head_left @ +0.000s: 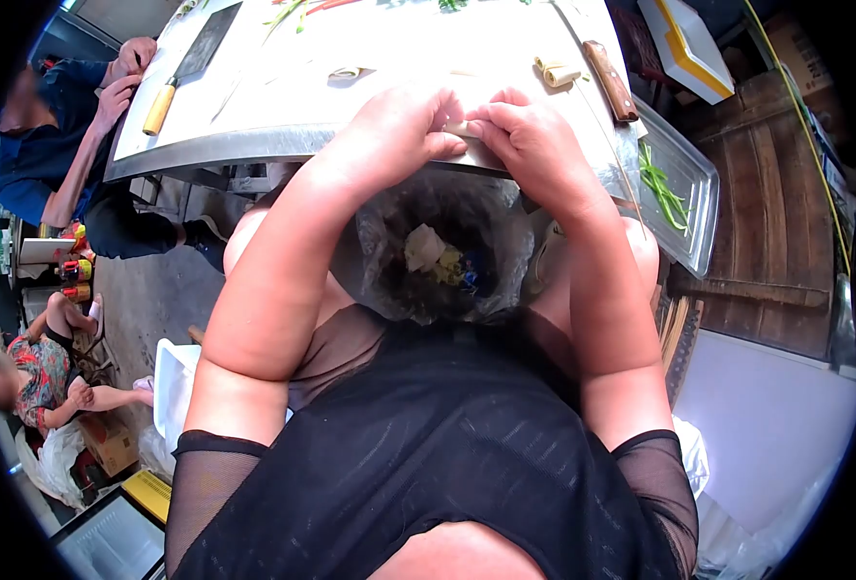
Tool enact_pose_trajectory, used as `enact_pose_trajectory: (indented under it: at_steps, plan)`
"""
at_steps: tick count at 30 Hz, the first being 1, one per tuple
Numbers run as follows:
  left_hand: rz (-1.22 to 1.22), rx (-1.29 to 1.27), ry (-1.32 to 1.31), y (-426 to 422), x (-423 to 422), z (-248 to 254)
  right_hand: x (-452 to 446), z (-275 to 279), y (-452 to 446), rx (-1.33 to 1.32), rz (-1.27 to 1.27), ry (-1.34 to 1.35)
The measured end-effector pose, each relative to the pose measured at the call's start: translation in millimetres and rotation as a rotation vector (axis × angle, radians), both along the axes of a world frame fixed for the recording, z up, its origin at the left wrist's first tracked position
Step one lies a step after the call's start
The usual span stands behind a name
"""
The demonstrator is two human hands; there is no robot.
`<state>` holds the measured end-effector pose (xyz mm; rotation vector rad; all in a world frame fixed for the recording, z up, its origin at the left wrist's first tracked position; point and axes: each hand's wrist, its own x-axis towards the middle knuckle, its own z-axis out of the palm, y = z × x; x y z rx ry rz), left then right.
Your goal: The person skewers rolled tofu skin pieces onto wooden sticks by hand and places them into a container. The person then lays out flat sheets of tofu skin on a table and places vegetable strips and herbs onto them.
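Observation:
At the near edge of the white table, my left hand point(399, 128) and my right hand point(534, 143) meet with fingertips closed on a small pale roll point(461, 128). It looks like a rolled sheet of tofu skin; the fingers cover most of it. Beyond my right hand lies another pale roll point(556, 71), beside a knife with a brown wooden handle point(610, 82). A further roll point(345, 72) sits on the table past my left hand. Thin sticks lie near the knife, one reaching over the table's edge.
A cleaver point(204, 46) lies at the table's left, near a seated co-worker point(65, 126) whose hands rest at the edge. Green strips fill part of a metal tray point(704, 208) at right. Below my hands stands a bin lined with plastic point(384, 261). Another person sits further left.

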<state>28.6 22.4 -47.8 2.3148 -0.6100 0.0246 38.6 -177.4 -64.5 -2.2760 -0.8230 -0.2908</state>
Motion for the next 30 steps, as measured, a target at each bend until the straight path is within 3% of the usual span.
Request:
enact_pose_trajectory:
  at_steps: [5,7,11,13,19,25,29,30]
  plan:
    - [0.011,-0.018,-0.127,0.2,7.0,-10.5,-1.7,-3.5,0.0,0.144,-0.039,0.026]
    - [0.008,0.134,-0.231,-2.0,8.1,-7.8,-1.9,-0.6,0.6,0.12,-0.079,-0.069]
    - [-0.015,0.154,-0.213,-0.1,8.7,-5.7,-1.3,-2.8,-0.8,0.051,-0.063,-0.002]
    - [-0.103,0.12,-0.048,-0.1,1.4,2.4,-9.7,1.6,-5.1,0.063,0.0,0.093]
    - [-0.129,0.08,-0.087,-0.6,1.2,-0.8,-15.1,12.4,-8.1,0.078,-0.007,0.216]
    - [-0.039,-0.035,0.016,-4.0,5.2,-5.6,-6.6,7.3,-8.4,-0.003,-0.042,0.022]
    - [-0.021,0.058,-0.071,-6.3,10.8,-8.3,-5.9,2.4,-14.0,0.012,-0.099,0.032]
    - [-0.022,0.057,-0.073,-6.6,11.8,-9.1,-5.2,-0.4,-16.0,0.122,-0.106,0.081]
